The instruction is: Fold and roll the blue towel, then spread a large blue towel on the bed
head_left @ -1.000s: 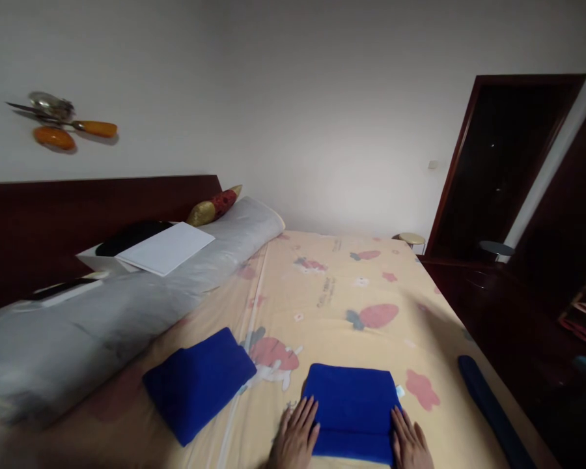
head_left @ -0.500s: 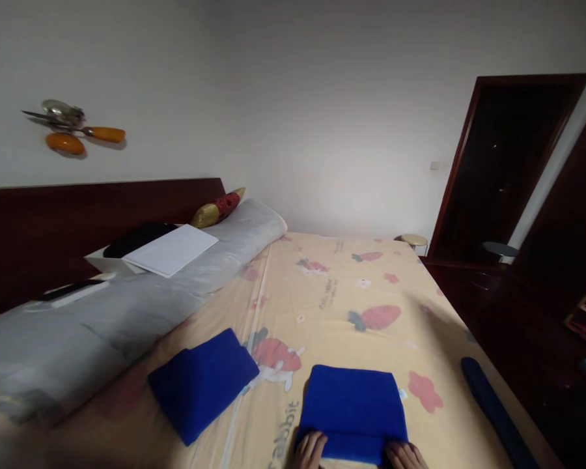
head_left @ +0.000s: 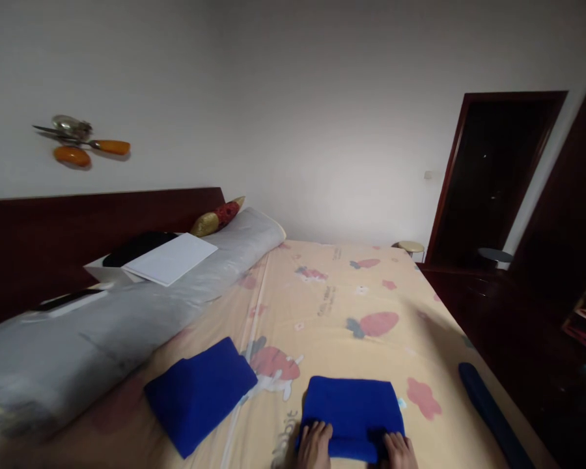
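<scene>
A folded blue cloth [head_left: 354,407] lies on the bed's patterned sheet at the bottom centre of the head view. At its near left corner is my left hand [head_left: 315,446], fingers curled over the edge and closed on the fabric. My right hand [head_left: 399,451] grips the near right corner in the same way, with its thumb side in shadow. The cloth's near edge is turned up between the two hands. A second folded blue cloth [head_left: 202,394] rests flat to the left, apart from both hands.
A long grey pillow [head_left: 176,319] runs along the dark headboard [head_left: 78,215], with a white box lid [head_left: 173,259] on top. A dark blue strip-like item [head_left: 491,410] lies by the bed's right edge. Two stools, one beige [head_left: 411,247] and one dark [head_left: 495,255], stand beyond the bed.
Both hands have moved forward with the cloth's near edge, so the cloth now looks shorter from front to back. The camera has tilted slightly upward. The second cloth stays put.
</scene>
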Action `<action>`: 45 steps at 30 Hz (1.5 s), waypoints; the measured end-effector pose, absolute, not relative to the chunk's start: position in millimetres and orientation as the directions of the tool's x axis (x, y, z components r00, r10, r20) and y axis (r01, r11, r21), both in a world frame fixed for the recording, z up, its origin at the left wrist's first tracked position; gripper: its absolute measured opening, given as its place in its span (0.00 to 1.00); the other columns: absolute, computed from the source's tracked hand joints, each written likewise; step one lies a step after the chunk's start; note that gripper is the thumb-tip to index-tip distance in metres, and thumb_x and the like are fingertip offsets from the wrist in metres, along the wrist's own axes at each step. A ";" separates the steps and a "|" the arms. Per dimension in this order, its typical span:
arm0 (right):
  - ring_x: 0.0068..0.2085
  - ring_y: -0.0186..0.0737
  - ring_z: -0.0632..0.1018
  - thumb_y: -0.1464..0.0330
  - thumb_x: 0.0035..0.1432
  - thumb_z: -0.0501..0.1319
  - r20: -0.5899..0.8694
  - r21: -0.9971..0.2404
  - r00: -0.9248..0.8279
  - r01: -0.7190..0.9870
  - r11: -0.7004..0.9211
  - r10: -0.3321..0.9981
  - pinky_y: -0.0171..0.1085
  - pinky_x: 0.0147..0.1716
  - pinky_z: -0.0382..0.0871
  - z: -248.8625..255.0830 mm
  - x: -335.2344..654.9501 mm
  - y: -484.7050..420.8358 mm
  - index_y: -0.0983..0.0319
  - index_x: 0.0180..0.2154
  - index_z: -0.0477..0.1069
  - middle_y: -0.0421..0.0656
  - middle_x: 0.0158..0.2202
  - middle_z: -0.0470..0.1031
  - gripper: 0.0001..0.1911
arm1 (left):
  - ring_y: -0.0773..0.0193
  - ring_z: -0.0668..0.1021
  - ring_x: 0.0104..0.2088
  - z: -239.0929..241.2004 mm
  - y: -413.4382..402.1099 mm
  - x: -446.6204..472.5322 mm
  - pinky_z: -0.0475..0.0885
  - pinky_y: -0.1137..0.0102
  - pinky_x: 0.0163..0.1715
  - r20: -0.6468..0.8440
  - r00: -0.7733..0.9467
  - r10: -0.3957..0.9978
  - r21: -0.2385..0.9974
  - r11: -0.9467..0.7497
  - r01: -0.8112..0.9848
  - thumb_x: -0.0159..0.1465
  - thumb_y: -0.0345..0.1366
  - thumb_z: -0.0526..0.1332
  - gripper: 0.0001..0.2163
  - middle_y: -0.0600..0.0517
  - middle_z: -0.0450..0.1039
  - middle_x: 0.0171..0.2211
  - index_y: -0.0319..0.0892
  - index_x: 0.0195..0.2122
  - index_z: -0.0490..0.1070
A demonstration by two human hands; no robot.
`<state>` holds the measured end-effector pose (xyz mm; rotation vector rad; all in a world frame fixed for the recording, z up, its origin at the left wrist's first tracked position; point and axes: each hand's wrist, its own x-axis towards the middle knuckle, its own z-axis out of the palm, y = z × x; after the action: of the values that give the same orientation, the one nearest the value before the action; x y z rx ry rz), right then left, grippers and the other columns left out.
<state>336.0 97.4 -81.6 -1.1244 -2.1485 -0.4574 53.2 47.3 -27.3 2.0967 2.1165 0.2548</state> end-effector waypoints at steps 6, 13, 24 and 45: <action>0.29 0.43 0.79 0.73 0.36 0.56 0.672 0.045 -0.451 0.816 0.577 0.587 0.39 0.29 0.65 -78.7 323.8 104.9 0.53 0.35 0.77 0.39 0.30 0.81 0.21 | 0.55 0.70 0.58 -25.1 44.8 52.3 0.60 0.54 0.61 -0.003 -0.025 1.000 0.220 0.025 0.975 0.57 0.26 0.50 0.25 0.47 0.72 0.55 0.47 0.54 0.70; 0.37 0.43 0.80 0.66 0.46 0.59 0.641 0.057 -0.542 0.739 0.671 0.543 0.37 0.36 0.69 -82.7 274.6 86.6 0.55 0.43 0.76 0.40 0.39 0.81 0.19 | 0.53 0.62 0.63 -27.3 46.0 86.9 0.60 0.54 0.63 -0.075 0.157 0.985 0.286 -0.130 0.949 0.55 0.26 0.49 0.31 0.49 0.58 0.64 0.46 0.61 0.61; 0.49 0.41 0.78 0.56 0.60 0.54 0.599 0.051 -0.585 0.709 0.703 0.547 0.36 0.42 0.73 -57.6 270.3 70.0 0.56 0.57 0.65 0.41 0.53 0.73 0.26 | 0.58 0.63 0.63 -47.8 48.2 83.9 0.65 0.58 0.60 0.210 0.424 0.881 0.221 -0.466 0.857 0.51 0.28 0.53 0.41 0.55 0.52 0.66 0.50 0.67 0.41; 0.53 0.46 0.75 0.62 0.58 0.55 0.310 -0.158 -0.545 0.779 0.607 0.779 0.41 0.45 0.75 -58.7 255.2 88.9 0.56 0.55 0.69 0.42 0.54 0.71 0.23 | 0.66 0.73 0.55 -35.5 64.5 99.9 0.71 0.70 0.52 0.266 0.309 0.913 0.217 -0.370 0.903 0.67 0.37 0.49 0.21 0.59 0.67 0.57 0.56 0.62 0.57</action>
<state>255.2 88.9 -58.7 -1.2548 -2.4880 0.0028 99.9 64.5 -35.5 2.5196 1.7481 0.5416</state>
